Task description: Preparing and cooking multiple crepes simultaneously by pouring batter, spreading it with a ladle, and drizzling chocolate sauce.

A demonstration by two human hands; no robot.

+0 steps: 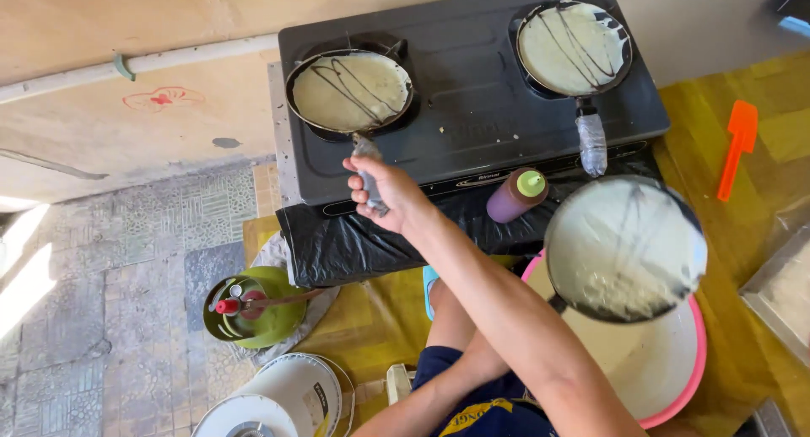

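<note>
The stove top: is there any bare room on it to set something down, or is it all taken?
The stove top has one bare strip, between the left pan and the right pan. Its front edge is crowded: the left hand grips the left pan's handle, and a purple squeeze bottle lies there.

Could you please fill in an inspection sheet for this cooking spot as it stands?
Surface: black two-burner stove on a black plastic sheet.
Job's things: left pan and right pan, each with pale batter and dark drizzle; third pan of batter above a pink-rimmed basin.
Clutter: purple squeeze bottle, orange spatula, white bucket.
Grips: right hand shut on the left pan's handle; left hand hidden.
Cables: nothing seen.
Surroundings: green gas cylinder, patterned floor tiles.
</note>
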